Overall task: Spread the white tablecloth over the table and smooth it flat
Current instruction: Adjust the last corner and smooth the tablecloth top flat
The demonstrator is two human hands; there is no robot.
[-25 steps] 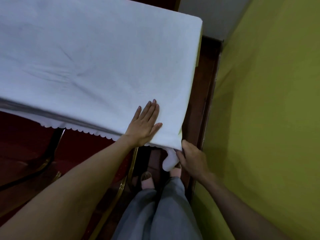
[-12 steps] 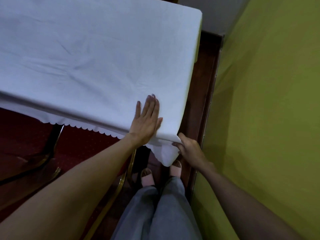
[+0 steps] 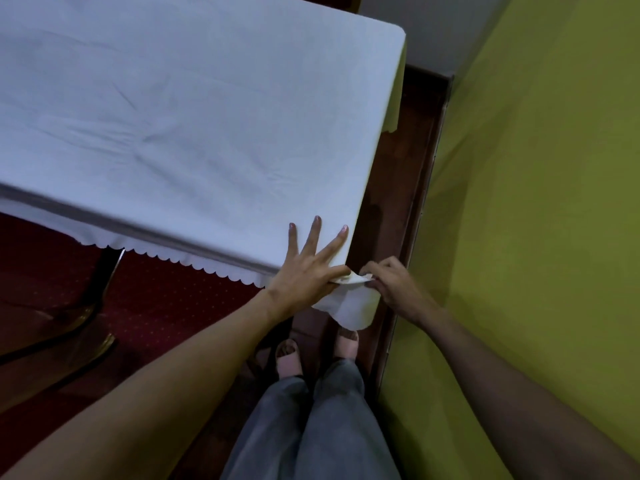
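Note:
The white tablecloth (image 3: 194, 126) covers the table, with shallow creases across its middle and a scalloped hem hanging over the near edge. My left hand (image 3: 308, 268) lies flat on the cloth at the near right corner, fingers spread, thumb against the corner fold. My right hand (image 3: 391, 285) pinches the hanging corner flap (image 3: 353, 306) just past the table's corner, beside my left thumb.
A yellow-green wall (image 3: 536, 202) stands close on the right, with a dark wooden skirting (image 3: 412, 216) along a narrow floor strip. A chair's metal legs (image 3: 104, 278) stand on red carpet under the table at left. My legs and sandalled feet (image 3: 318, 355) are below the corner.
My left hand slid right toward the corner and spread its fingers. My right hand rose from below the corner and now pinches the flap at table-edge height.

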